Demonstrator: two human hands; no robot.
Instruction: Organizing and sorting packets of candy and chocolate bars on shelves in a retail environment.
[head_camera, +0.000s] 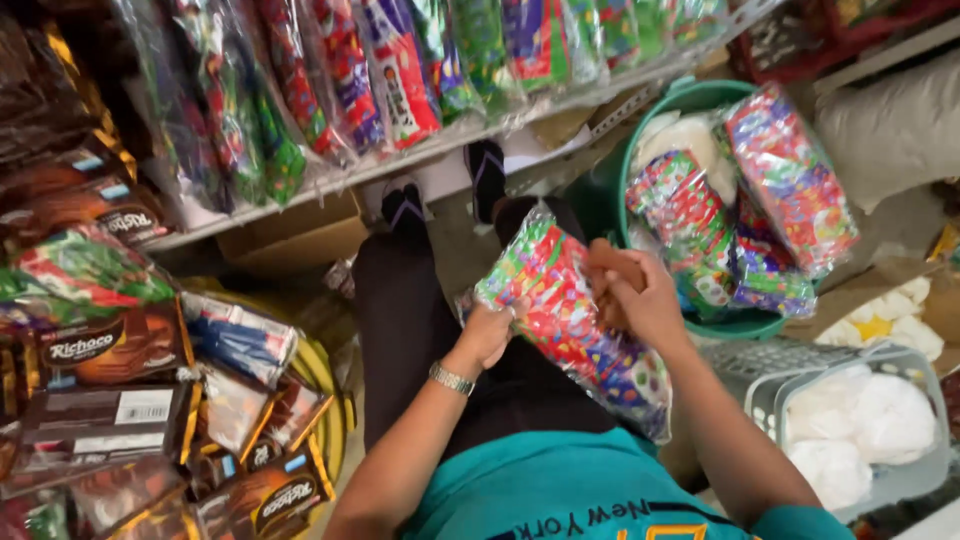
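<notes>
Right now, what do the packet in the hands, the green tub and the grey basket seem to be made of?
Multicoloured packet, held by left hand and right hand: thin clear plastic film, glossy and crinkled. Green tub: probably moulded plastic, with a smooth rim. Grey basket: rigid plastic, with a slotted wall.

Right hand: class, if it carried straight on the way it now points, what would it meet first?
The right hand points left across the body, so it would likely first meet the colourful plastic packet it already grips, then the left hand; depth is uncertain.
</notes>
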